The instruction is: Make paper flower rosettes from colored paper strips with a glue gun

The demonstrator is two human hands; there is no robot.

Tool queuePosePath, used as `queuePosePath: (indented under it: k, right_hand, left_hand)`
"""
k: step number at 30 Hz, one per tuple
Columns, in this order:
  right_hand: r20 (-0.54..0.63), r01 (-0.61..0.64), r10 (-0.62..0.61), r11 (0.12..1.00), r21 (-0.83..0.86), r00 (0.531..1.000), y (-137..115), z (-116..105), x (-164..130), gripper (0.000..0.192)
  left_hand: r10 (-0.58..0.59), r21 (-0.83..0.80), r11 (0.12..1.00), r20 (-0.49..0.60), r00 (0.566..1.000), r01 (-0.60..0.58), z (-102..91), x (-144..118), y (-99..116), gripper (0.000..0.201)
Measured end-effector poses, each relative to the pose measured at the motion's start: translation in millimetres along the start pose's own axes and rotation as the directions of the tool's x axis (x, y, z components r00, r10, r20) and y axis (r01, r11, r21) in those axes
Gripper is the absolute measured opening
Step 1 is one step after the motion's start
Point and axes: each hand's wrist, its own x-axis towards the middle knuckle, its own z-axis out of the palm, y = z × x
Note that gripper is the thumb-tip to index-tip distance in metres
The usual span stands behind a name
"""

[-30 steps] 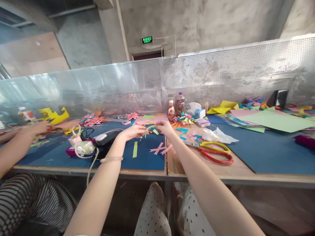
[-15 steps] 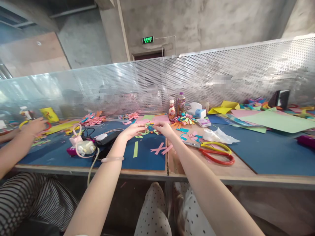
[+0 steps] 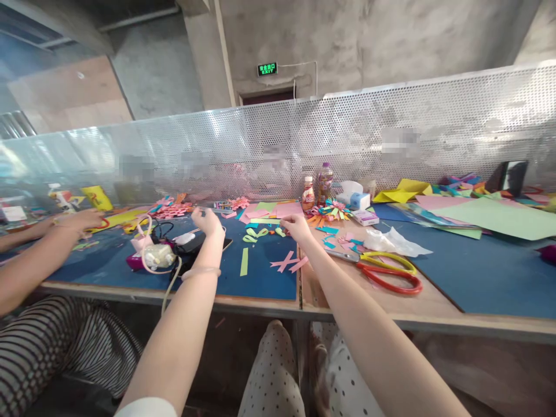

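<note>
My right hand pinches the end of a light green paper strip, which stretches out to the left above the blue mat. Raised to the left, my left hand has its fingers curled together near a black phone; what they hold, if anything, does not show. Between my hands lie small green paper loops. A separate green strip rests nearer the front edge, with pink strips crossed to its right.
Red-and-yellow-handled scissors lie on the right by paper scraps and crumpled white tissue. Two bottles stand behind. A cable and pouch sit left, beyond which a co-worker's hand works. A perforated metal screen borders the back.
My left hand has moved left, away from the green loops. The green strip now extends from my right hand, and the loops lie uncovered on the mat.
</note>
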Motion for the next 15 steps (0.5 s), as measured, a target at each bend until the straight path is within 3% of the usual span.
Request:
queuePosePath:
  k: [3, 8, 11, 15]
  right_hand:
    - [-0.03, -0.014, 0.014, 1.0, -0.007, 0.999, -2, 2, -2, 0.03]
    - [-0.084, -0.014, 0.012, 1.0, -0.024, 0.996, -8, 6, -5, 0.03]
    - [-0.09, -0.009, 0.005, 0.999, -0.043, 0.996, -13, 11, -7, 0.029]
    - [-0.105, 0.007, -0.014, 0.997, -0.072, 0.994, -22, 23, -8, 0.024]
  left_hand:
    - [-0.017, 0.028, 0.999, -0.24, 0.971, 0.025, -9.4, 19, -8, 0.06]
    - [0.022, 0.056, 0.998, -0.4, 0.916, 0.0, -19.6, 49, -8, 0.082]
    - [0.095, 0.095, 0.994, -0.436, 0.895, -0.059, -26.1, 63, -4, 0.085]
    - [0.312, 0.234, 0.942, -0.342, 0.886, -0.241, -32.9, 76, 0, 0.076]
